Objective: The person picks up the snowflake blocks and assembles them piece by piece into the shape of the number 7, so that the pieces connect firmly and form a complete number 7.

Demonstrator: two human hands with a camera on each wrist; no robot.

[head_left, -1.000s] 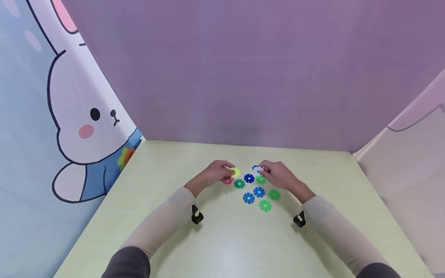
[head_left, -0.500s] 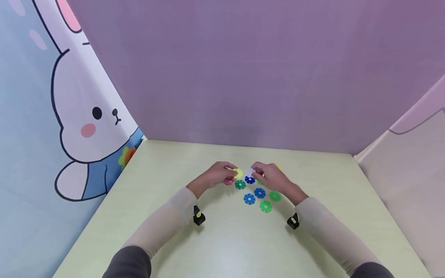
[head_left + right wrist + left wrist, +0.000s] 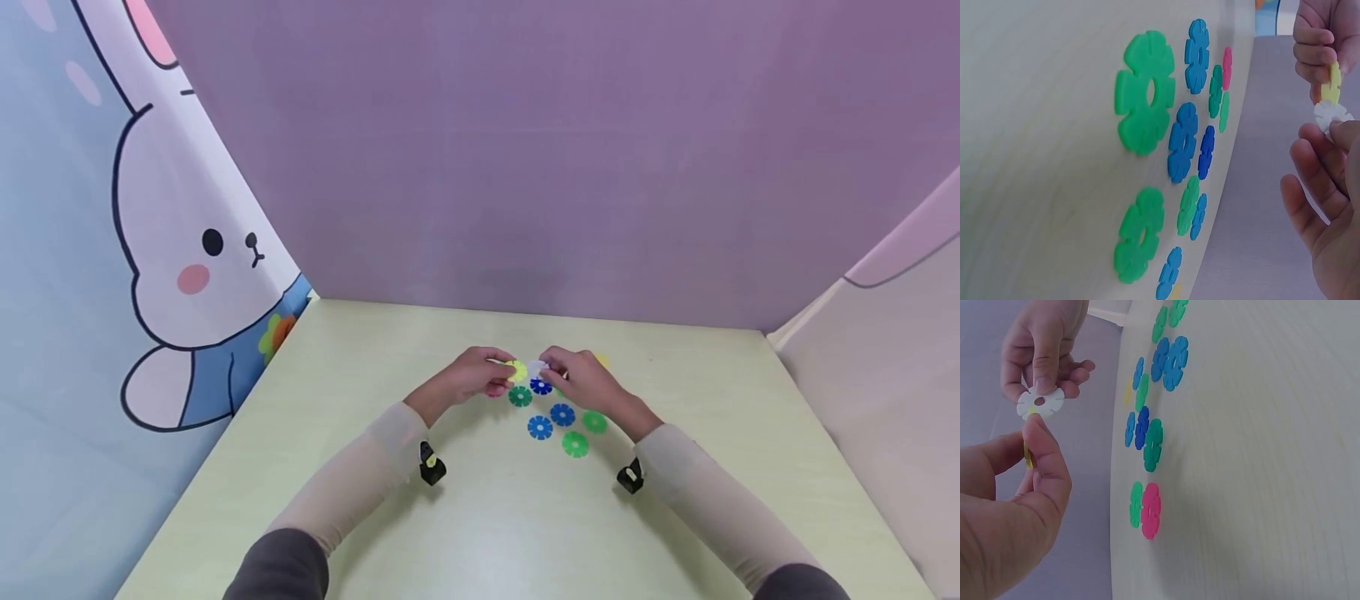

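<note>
Between thumb and fingers, my left hand (image 3: 472,373) pinches a yellow notched snowflake disc (image 3: 518,372). My right hand (image 3: 591,383) pinches a white snowflake disc (image 3: 1054,404) of the same kind. Both discs are held above the table, edge to edge; in the right wrist view the yellow one meets the white one's rim. Whether their slots interlock I cannot tell. Under the hands lie a dark blue disc (image 3: 541,386), a teal disc (image 3: 521,397) and a pink disc (image 3: 1150,511), the last partly hidden by my left hand in the head view.
Nearer me on the pale table (image 3: 487,533) lie blue discs (image 3: 540,427) and bright green discs (image 3: 575,444). Another yellow disc (image 3: 602,360) shows behind my right hand. A purple wall (image 3: 525,167) closes off the far edge; a rabbit-print cloth (image 3: 180,317) hangs at left.
My right hand has moved left with the white disc, up to the yellow disc. My left hand has stayed nearly in place, still pinching the yellow one.
</note>
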